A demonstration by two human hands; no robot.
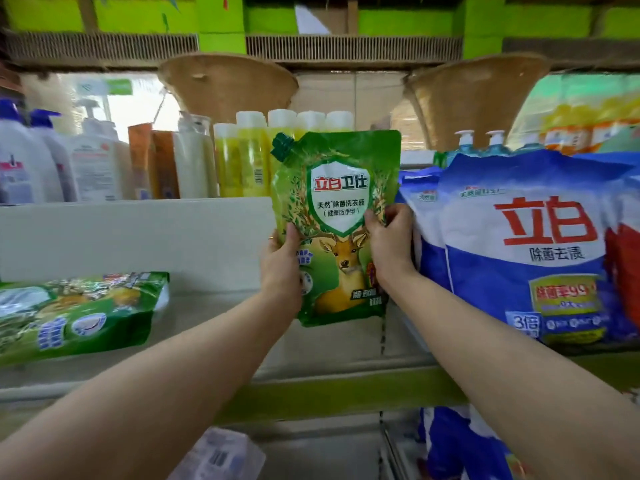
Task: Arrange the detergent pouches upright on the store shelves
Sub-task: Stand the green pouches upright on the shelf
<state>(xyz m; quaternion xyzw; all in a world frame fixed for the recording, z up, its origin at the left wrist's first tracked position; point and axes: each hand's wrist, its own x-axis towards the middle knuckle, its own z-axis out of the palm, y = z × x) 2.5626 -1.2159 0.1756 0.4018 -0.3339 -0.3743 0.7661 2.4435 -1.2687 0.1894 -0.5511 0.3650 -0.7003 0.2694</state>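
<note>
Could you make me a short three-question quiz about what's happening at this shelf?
1. True or false: the green deer-print detergent pouch is held upright by both hands.
2. Which lies flat on the shelf? A) the blue detergent bag B) the second green pouch C) the yellow bottles
3. Fill in: the right hand touches the held pouch's ____ edge.

Key:
1. True; the left hand grips the other edge.
2. B
3. right
</note>
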